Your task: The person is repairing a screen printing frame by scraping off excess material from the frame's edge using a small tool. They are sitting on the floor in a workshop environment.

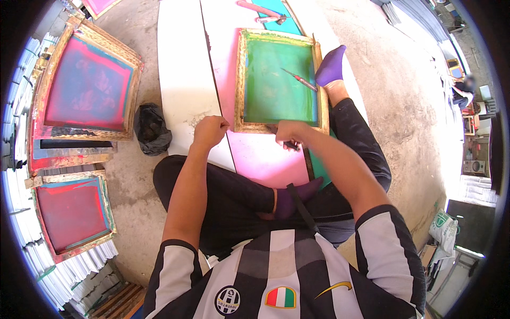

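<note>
A wooden screen-printing frame with green mesh lies flat in front of me on the board. At its near rail my right hand is closed round a dark tool, mostly hidden by the fingers; its kind does not show. My left hand is closed just left of the frame's near left corner, apart from it. Whatever its fingers pinch, if anything, is hidden. On the mesh rests a slim pointed tool with a reddish handle.
Beneath the frame is a long white and pink board. A black plastic bag sits to its left. More printing frames, one blue-pink and one red, lean at the left. My sock-covered foot borders the frame's right side.
</note>
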